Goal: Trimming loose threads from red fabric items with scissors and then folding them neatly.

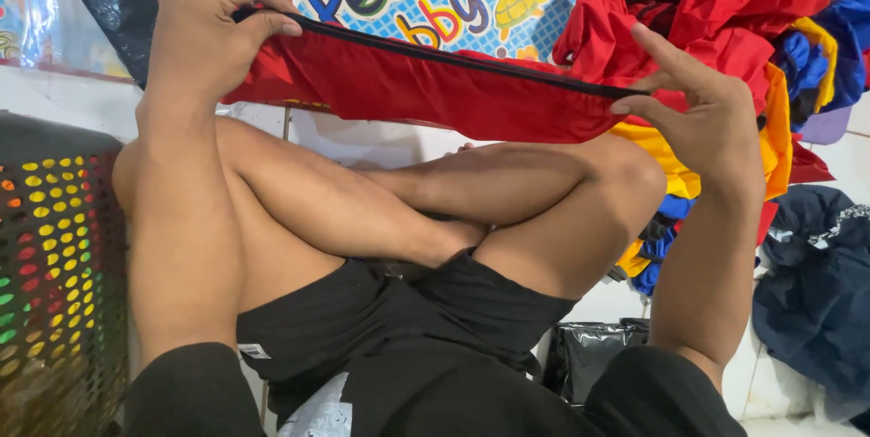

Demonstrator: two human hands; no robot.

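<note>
Red fabric with a black elastic edge, stretched taut across the view between 2 raised hands. Left hand pinched shut on one end of the black band, thumb and fingers curled over it, forearm upright above the crossed bare legs. Right hand gripped the other end between thumb and fingers, index finger pointed up and away from the cloth. Held above the knees, well clear of the black shorts below. Behind the right hand, a heap of red, yellow and blue garments, touching the stretched piece at its far end. Perforated dark basket with coloured contents at the left edge; dark blue clothing piled low at the right; black plastic bag beside the right thigh.
</note>
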